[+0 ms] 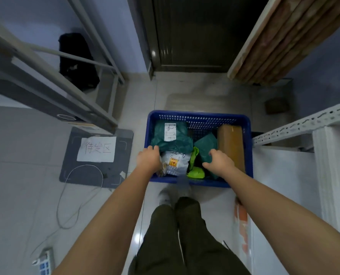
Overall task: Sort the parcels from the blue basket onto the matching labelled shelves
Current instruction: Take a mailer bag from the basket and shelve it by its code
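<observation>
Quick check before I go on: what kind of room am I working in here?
Probably a small parcel sorting or storage room. A blue basket of labelled parcels sits on the tiled floor, metal shelving stands on both sides, and a floor mat carries a handwritten paper sign.

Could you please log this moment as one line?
stage: picking | left hand: on big green parcel | right hand: on small green parcel | blue basket: on floor

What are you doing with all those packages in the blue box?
A person is reaching both hands into a blue basket of parcels on the floor. The left hand rests on a large dark green parcel, and the right hand touches a smaller green parcel. A brown box stands along the basket's right side. Nothing is lifted out yet.
</observation>
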`<action>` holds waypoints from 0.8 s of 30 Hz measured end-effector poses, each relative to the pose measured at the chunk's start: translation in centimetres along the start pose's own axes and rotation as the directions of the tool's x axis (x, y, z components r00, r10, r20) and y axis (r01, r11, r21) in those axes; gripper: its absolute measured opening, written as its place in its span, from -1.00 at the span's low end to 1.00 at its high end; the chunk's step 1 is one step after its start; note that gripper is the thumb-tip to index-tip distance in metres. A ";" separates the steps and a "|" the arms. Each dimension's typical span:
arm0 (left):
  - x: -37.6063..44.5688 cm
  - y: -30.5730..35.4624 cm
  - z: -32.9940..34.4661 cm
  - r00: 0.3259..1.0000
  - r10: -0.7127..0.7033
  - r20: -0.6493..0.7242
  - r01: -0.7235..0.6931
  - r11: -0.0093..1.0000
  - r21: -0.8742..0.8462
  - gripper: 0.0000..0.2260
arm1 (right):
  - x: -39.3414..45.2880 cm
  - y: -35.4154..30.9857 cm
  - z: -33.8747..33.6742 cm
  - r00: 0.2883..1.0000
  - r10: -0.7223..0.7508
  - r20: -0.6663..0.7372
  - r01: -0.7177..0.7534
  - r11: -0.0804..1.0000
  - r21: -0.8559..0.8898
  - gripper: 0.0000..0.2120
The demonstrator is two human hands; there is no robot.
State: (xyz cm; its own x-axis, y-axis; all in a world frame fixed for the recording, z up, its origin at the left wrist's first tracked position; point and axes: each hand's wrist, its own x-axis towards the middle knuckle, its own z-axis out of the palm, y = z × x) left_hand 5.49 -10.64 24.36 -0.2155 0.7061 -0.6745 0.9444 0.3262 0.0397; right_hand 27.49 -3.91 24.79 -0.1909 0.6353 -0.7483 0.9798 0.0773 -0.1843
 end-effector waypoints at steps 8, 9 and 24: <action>17.4 -0.2 6.9 0.991 0.028 0.131 -0.032 0.999 0.028 -0.51 | 17.6 0.2 6.2 0.992 0.106 0.070 -0.123 0.932 0.342 -0.49; 19.7 -0.4 8.4 0.990 0.027 0.140 -0.029 1.000 0.012 -0.48 | 19.8 0.5 7.9 0.987 0.129 0.096 -0.158 0.899 0.408 -0.48; 37.2 -2.4 23.6 0.935 -0.332 -0.122 0.293 0.921 -0.257 -0.41 | 39.6 -1.4 20.9 0.956 0.237 0.173 -0.281 0.566 0.775 -0.41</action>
State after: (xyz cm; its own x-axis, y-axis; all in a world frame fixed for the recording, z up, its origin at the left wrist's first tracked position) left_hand 1.08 0.02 -18.17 -0.5455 0.6291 -0.5538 0.7428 0.6689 0.0281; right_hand 17.33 5.10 -17.90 0.0397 0.4924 -0.8694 0.5620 -0.7304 -0.3881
